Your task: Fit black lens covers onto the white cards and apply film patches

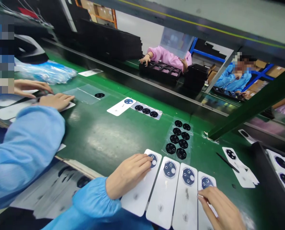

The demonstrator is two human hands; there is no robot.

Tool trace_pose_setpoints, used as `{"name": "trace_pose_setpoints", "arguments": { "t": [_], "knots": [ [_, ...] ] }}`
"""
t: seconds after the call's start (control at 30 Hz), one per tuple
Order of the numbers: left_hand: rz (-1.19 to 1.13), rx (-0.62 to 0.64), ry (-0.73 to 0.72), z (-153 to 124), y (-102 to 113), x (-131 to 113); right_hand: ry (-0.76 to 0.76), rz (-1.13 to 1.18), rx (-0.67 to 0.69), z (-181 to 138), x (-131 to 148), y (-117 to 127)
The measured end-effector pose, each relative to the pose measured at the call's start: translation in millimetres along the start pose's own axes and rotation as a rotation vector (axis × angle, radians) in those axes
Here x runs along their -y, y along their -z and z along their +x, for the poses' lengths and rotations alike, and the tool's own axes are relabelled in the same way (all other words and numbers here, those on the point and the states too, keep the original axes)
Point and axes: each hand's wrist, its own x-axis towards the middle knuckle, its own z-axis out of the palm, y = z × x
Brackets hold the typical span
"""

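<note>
Several white phone back covers with dark blue round camera patches lie side by side at the table's near edge. My left hand (130, 174) rests over the leftmost cover (135, 199), fingers stretched out and tips at its camera patch (153, 160). Two middle covers, one (163, 195) beside the other (185, 198), are untouched. At the rightmost cover (206, 210), my right hand (219, 204) has thumb and forefinger pinched at the left edge, just below the patch. Beyond the row, a clear sheet (166, 155) carries several black camera-ring pieces (177, 131).
A black tray (264, 172) of covers stands at right, near loose covers (239, 171) and a dark thin tool (226, 162). A co-worker's blue sleeve (34, 137) and hands (55, 101) are at left. A green post (250, 105) slants across the right; a person in pink (167, 56) works beyond.
</note>
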Motion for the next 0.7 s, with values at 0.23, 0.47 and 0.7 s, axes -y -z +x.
{"name": "trace_pose_setpoints", "arguments": {
  "t": [0.23,0.47,0.7],
  "knots": [
    [-0.046,0.123,-0.019,7.2,-2.9,10.4,-0.068,0.018,0.043,5.8,-5.2,7.0],
    [-0.043,0.179,-0.017,7.0,-3.7,13.3,-0.142,0.055,0.037,21.4,-11.9,7.8],
    [-0.049,0.180,0.002,8.8,0.4,14.5,-0.433,0.421,0.083,39.1,-1.3,3.2]
  ]
}}
